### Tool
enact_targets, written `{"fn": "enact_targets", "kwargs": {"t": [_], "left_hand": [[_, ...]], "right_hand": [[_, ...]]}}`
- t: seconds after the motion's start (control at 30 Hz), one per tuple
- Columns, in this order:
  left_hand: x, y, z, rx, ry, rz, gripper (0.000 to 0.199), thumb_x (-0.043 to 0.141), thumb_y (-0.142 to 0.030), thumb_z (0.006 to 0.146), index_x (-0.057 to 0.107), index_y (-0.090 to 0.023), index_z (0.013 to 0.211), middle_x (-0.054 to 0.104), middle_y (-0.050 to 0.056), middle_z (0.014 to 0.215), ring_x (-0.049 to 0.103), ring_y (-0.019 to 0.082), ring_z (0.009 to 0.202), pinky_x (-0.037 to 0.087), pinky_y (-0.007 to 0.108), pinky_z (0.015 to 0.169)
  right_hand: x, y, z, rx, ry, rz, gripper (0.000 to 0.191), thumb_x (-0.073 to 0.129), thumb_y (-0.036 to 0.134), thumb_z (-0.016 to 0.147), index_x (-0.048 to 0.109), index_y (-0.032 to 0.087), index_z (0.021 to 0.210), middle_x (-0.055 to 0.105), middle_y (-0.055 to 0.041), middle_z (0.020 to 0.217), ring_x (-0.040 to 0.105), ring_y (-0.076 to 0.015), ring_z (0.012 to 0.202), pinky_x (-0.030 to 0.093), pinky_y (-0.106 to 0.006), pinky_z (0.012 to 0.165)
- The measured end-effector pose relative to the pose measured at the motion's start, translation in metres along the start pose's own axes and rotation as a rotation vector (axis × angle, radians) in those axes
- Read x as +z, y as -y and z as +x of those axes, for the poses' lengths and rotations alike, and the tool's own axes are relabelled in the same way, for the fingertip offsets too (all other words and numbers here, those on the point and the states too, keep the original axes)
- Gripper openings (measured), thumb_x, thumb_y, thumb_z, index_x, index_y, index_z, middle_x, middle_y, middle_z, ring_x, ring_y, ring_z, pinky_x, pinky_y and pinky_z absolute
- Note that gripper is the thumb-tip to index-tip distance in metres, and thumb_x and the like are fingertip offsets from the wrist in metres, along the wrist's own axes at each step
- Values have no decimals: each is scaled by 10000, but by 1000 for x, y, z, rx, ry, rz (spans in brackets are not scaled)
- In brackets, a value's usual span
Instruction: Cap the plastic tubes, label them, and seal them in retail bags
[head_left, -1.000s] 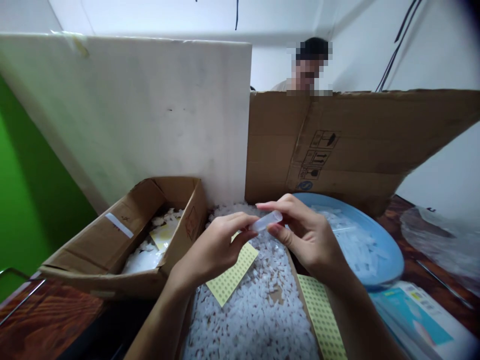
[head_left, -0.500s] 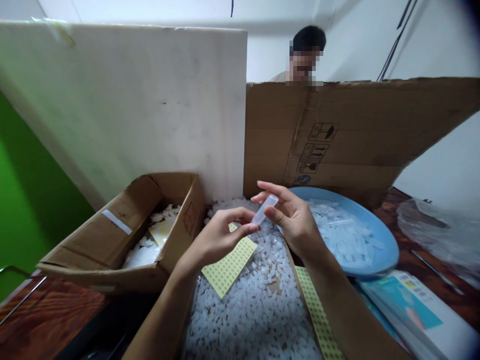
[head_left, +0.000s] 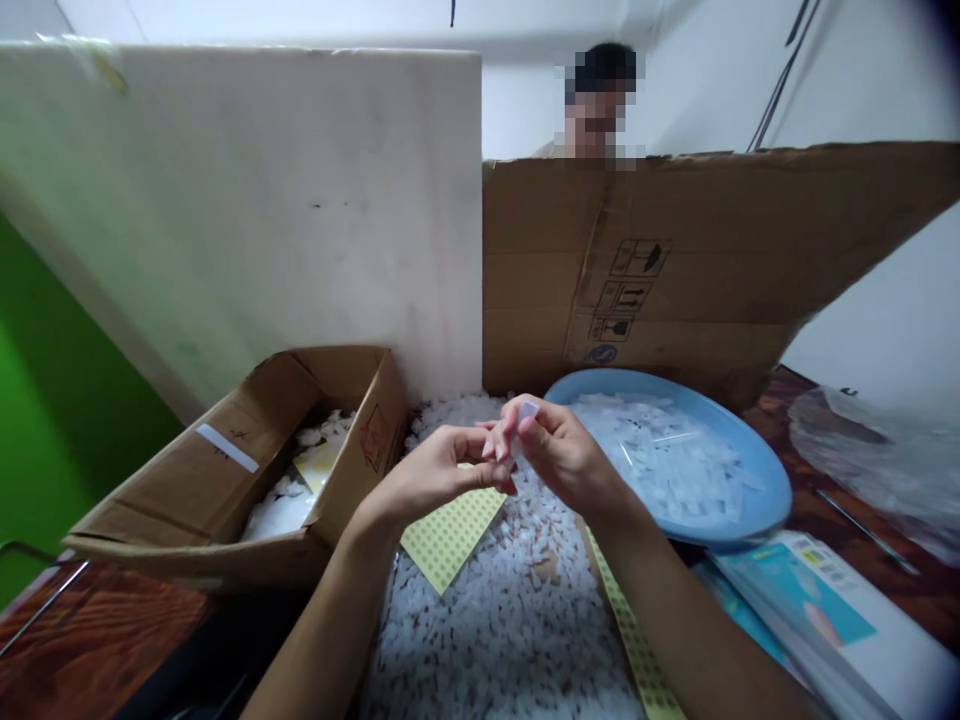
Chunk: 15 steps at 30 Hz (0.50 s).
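Note:
A small translucent tube (head_left: 529,410) is pinched in my right hand (head_left: 559,445), its end showing between thumb and fingers. My left hand (head_left: 442,465) meets the right at the fingertips, thumb and fingers closed around the tube's lower end, which is mostly hidden. Below them, a yellow sheet with rows of small round dots (head_left: 450,535) lies on a wide bed of small whitish translucent pieces (head_left: 495,620). A second dotted yellow sheet (head_left: 626,635) lies along the right edge of that bed, partly behind my right forearm.
An open cardboard box (head_left: 352,440) with white scraps stands left. On the right are a blue basin (head_left: 776,490) of translucent pieces, a white and teal package (head_left: 847,610), a metal rod (head_left: 866,530) and clear plastic (head_left: 862,440). Behind a cardboard panel (head_left: 675,210) is a person (head_left: 592,125).
My right fingers have curled over the tube, which now shows only at its end. Both hands have come closer together. The whole view has shifted slightly.

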<state>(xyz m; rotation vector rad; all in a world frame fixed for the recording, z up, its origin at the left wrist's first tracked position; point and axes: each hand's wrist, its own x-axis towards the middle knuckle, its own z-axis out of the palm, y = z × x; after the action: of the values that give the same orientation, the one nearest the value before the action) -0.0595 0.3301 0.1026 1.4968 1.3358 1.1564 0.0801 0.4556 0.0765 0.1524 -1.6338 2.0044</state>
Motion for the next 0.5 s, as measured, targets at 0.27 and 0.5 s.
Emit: {"fn": "enact_targets", "kwargs": {"t": [0.27,0.5], "left_hand": [[42,26,17,-106,-604,959,160,577,-281,975,693,-171,970,766,112,915,711,271,868,497,363,785],[29,42,15,-202,-438,1178,291,608,-443,983,610,-189,1126,717,112,1127,701,265,1010,487,319,802]], "right_hand": [[19,-43,11,-131,-675,97,287,786,467,841,650,215,837,648,5,788,629,-154,774,533,-288,754],[1,-21,14,-184,-694,92,276,797,429,832,629,224,912,588,38,794,593,-111,722,507,-261,751]]}}
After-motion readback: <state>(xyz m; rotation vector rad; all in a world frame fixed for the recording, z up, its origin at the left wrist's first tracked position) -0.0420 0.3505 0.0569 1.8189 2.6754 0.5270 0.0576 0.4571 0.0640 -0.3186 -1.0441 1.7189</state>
